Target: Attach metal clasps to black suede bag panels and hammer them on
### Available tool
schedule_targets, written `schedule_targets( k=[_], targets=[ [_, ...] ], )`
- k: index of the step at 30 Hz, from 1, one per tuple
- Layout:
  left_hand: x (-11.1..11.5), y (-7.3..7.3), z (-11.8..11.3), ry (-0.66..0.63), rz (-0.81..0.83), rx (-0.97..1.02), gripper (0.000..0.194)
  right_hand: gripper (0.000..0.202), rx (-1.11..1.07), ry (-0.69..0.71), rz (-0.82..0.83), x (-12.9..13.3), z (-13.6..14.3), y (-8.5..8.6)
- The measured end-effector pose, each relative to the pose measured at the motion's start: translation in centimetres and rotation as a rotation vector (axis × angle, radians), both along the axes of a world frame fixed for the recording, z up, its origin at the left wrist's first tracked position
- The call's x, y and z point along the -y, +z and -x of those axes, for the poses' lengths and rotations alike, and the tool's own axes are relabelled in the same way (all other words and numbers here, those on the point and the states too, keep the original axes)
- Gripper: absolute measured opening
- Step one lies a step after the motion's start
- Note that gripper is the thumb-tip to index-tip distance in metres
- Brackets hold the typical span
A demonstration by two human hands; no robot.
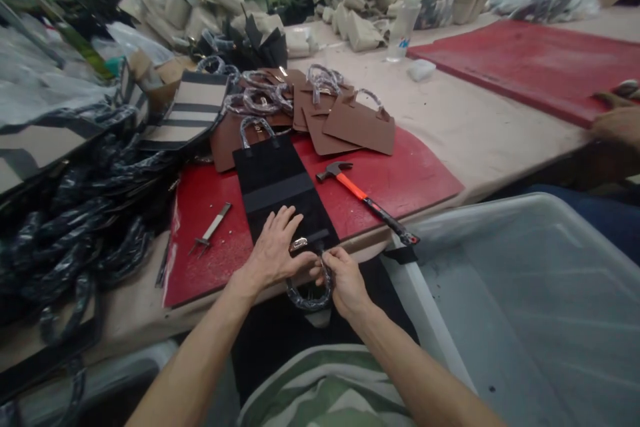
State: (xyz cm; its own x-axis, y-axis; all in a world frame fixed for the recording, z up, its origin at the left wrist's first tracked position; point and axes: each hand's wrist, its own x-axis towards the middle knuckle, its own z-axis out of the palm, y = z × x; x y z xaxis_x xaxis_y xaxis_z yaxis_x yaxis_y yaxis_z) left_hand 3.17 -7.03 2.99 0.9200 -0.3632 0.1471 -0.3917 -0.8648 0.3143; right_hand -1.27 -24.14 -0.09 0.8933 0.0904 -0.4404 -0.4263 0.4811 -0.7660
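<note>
Nearest, a grey plastic bin (525,293) fills the 4 o'clock corner, just off the table edge. Both hands work at the near end of a long black bag panel (280,197) lying on a red cutting mat (400,180). The left hand (275,250) lies flat and spread on the panel, pressing it down and clutching nothing, its thumb beside a small metal clasp (299,244). The right hand (343,280), at about 3 o'clock from the left, pinches the wrapped black handle (307,297), which loops down over the table edge below the panel.

At 9 o'clock from the hands a small metal pronged tool (210,232) rests on the mat; at 2 o'clock lies a hammer (367,201) with an orange and black grip, its head pointing away. Heaped black wrapped handles (90,227) crowd the table at 9 o'clock, farther out.

Beyond the panel, around 12 o'clock, brown bag panels (357,123) with plastic-wrapped handles overlap in a loose pile, with a striped beige bag (193,107) toward 11. At 2 o'clock another red mat (525,63) lies well apart, and another person's hand (617,123) rests near its edge. Farthest off stand beige bags (360,30) and a plastic bottle (403,27).
</note>
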Motion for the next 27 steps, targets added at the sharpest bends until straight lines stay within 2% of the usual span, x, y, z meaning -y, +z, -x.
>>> schedule_targets(
  k=[4,7,11,13,17,22,27],
  targets=[
    [-0.4,0.2,0.3,-0.017,-0.018,-0.025,0.082,0.031,-0.01,0.022,-0.087,0.1,-0.3,0.2],
    [-0.7,0.9,0.6,-0.028,0.021,-0.066,0.08,0.029,-0.009,0.101,-0.141,0.5,-0.2,1.0],
    [-0.9,2.5,0.9,-0.015,0.066,-0.16,0.076,0.042,0.038,0.272,-0.041,0.8,-0.7,2.1],
    [-0.8,3.3,0.8,0.016,0.075,-0.206,0.075,0.046,0.066,0.311,0.012,0.8,-1.2,2.5],
    [-0.3,4.0,0.5,0.04,0.066,-0.235,0.075,0.041,0.066,0.246,-0.097,0.8,-2.3,3.1],
    [0.3,3.6,0.4,0.066,0.08,-0.208,0.075,0.039,0.029,0.222,-0.213,0.7,-3.0,3.1],
    [-0.2,3.3,0.2,0.061,0.099,-0.237,0.077,0.034,0.07,0.224,-0.248,0.1,-3.5,2.9]
  ],
)
